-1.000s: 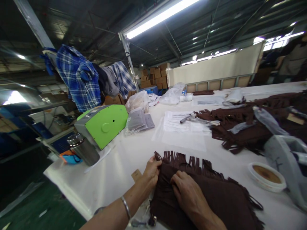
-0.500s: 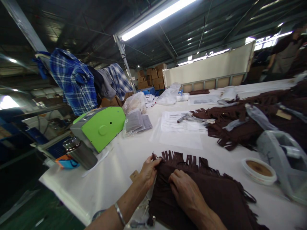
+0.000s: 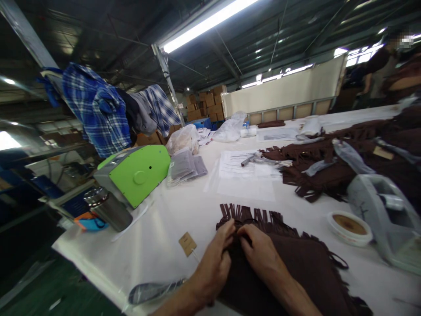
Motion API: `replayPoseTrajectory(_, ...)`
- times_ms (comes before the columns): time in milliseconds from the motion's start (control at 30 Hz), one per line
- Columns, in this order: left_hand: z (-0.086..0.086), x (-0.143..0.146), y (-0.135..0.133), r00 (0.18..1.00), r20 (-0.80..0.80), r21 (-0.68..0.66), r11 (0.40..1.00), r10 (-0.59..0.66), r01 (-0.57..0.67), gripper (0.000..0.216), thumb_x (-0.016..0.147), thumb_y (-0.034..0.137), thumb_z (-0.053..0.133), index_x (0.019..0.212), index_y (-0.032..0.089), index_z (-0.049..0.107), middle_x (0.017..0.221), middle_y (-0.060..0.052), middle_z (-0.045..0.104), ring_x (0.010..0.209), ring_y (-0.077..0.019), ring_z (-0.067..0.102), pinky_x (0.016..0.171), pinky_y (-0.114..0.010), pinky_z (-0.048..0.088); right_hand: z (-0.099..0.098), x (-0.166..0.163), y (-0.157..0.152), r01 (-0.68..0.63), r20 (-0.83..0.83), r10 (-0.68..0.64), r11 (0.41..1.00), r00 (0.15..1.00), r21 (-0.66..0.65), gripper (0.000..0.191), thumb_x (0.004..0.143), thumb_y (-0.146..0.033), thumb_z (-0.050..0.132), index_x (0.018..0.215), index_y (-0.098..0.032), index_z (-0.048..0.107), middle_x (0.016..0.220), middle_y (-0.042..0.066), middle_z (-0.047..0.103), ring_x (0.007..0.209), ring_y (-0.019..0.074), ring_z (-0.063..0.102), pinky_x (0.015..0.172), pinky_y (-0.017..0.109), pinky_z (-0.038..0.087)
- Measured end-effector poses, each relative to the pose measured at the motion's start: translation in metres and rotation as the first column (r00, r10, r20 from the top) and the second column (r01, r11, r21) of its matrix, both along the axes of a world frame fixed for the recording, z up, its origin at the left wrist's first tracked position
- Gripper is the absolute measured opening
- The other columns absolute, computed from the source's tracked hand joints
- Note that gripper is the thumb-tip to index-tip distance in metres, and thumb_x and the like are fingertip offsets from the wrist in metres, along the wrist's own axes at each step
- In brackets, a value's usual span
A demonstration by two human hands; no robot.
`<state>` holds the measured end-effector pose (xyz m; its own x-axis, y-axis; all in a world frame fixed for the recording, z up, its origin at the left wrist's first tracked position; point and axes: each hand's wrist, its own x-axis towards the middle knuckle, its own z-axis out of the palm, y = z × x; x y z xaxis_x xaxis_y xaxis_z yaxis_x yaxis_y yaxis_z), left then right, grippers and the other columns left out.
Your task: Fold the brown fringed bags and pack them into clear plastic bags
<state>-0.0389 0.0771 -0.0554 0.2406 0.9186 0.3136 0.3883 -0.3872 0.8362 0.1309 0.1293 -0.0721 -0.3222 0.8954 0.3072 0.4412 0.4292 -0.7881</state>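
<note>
A dark brown fringed piece, which looks like a soft bag (image 3: pixel 296 263), lies flat on the white table with its fringe pointing away from me. My left hand (image 3: pixel 215 259) is at its upper left edge, fingers bent on the material below the fringe. Right beside it, my right hand (image 3: pixel 261 252) pinches the same edge, its fingertips almost touching the left ones. What exactly lies between the fingertips is hidden. A tan hang tag (image 3: pixel 187 244) on a string rests left of my left hand. Nearer to me is a dark strap-like piece in clear plastic (image 3: pixel 156 291).
A tape roll (image 3: pixel 350 228) and a grey tape dispenser (image 3: pixel 378 219) stand at right. Behind them are more brown fringed pieces (image 3: pixel 329 162). Printed papers (image 3: pixel 241 164) lie ahead. At left are a green machine (image 3: pixel 140 175) and a steel flask (image 3: pixel 108 210). Another person stands far right.
My left hand has moved right along the bag's edge, up to my right hand. The tan tag now shows fully. The view has shifted slightly.
</note>
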Motion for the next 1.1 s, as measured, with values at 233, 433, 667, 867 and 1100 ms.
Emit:
replayPoseTrajectory(233, 0.016, -0.034, 0.032, 0.915, -0.198, -0.056, 0.928, 0.352, -0.369, 0.032, 0.073, 0.008, 0.047, 0.097, 0.02, 0.064, 0.095, -0.003, 0.066, 0.09, -0.0201, 0.063, 0.087, -0.036, 0.05, -0.001, -0.003, 0.0, 0.031, -0.012, -0.03, 0.999, 0.999, 0.034, 0.019, 0.08, -0.013, 0.041, 0.081, -0.021, 0.059, 0.084, 0.004, 0.063, 0.083, 0.02, 0.06, 0.08, 0.034, 0.043)
replayPoseTrajectory(433, 0.006, -0.018, 0.041, 0.929, -0.22, 0.033, 0.955, 0.296, -0.296, 0.038, 0.072, 0.002, 0.042, 0.095, 0.021, 0.065, 0.092, -0.005, 0.061, 0.091, -0.0215, 0.057, 0.086, -0.035, 0.046, 0.012, 0.003, 0.0, 0.069, -0.081, -0.068, 0.998, 0.994, 0.012, 0.022, 0.08, -0.02, 0.042, 0.083, -0.022, 0.063, 0.088, 0.004, 0.068, 0.086, 0.0206, 0.063, 0.082, 0.033, 0.046)
replayPoseTrajectory(667, 0.011, 0.003, 0.029, 0.955, -0.252, 0.111, 0.985, 0.154, -0.129, 0.041, 0.08, 0.002, 0.042, 0.103, 0.024, 0.067, 0.095, -0.006, 0.063, 0.093, -0.0221, 0.058, 0.088, -0.035, 0.046, 0.032, 0.012, -0.001, 0.061, -0.412, -0.227, 0.924, 0.883, -0.378, 0.022, 0.071, -0.038, 0.056, 0.082, -0.022, 0.068, 0.074, 0.001, 0.07, 0.068, 0.0218, 0.065, 0.065, 0.033, 0.049)
replayPoseTrajectory(867, 0.008, -0.005, 0.021, 0.922, -0.315, 0.092, 0.974, 0.224, -0.205, 0.052, 0.09, 0.027, 0.057, 0.14, 0.02, 0.046, 0.148, -0.013, 0.042, 0.139, -0.0294, 0.033, 0.116, -0.049, 0.022, 0.031, 0.017, 0.007, 0.054, -0.56, -0.321, 0.896, 0.764, -0.44, 0.031, 0.066, -0.045, 0.065, 0.083, -0.019, 0.068, 0.075, 0.003, 0.069, 0.064, 0.0191, 0.064, 0.059, 0.03, 0.05)
replayPoseTrajectory(1100, 0.002, 0.024, 0.014, 0.867, -0.494, -0.048, 0.998, -0.062, 0.044, 0.074, 0.088, 0.044, 0.062, 0.15, 0.019, 0.028, 0.157, -0.012, 0.021, 0.146, -0.0302, 0.014, 0.119, -0.054, 0.008, 0.033, 0.021, 0.009, 0.035, -0.658, -0.344, 0.9, 0.67, -0.435, 0.026, 0.063, -0.039, 0.072, 0.078, -0.018, 0.069, 0.071, 0.002, 0.068, 0.061, 0.0163, 0.062, 0.057, 0.028, 0.048)
